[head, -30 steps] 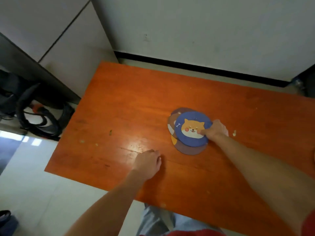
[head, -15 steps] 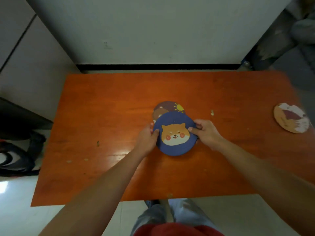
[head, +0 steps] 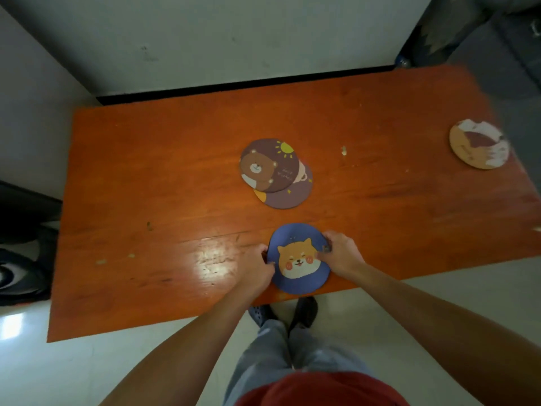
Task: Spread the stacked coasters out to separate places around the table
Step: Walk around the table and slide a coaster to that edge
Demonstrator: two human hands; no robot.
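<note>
blue dog-face coaster [head: 299,259] lies at the near edge of the orange wooden table [head: 164,183], its lower rim reaching right to that edge. both hands are on it. left hand [head: 257,266] pinches the coaster's left rim, fingertips curled onto the edge, thumb side hidden under the knuckles. right hand [head: 341,253] grips the right rim, thumb lying on the top face just beside the dog's ear, the other fingers wrapped round the outer edge. so the coaster sits between the two hands, held from both sides, face up. cannot tell whether it rests flat on the wood or is raised slightly.

further back, near the table's middle, brown bear coaster [head: 268,165] lies partly on top of a purple coaster [head: 288,196], the two overlapping, offset toward the near right. well apart from the hands.

far right end of the table: a tan coaster with a white-and-maroon print [head: 478,143], alone, close to the right edge.

small pale crumb [head: 344,150] on the wood between the overlapping pair and the tan one.
</note>
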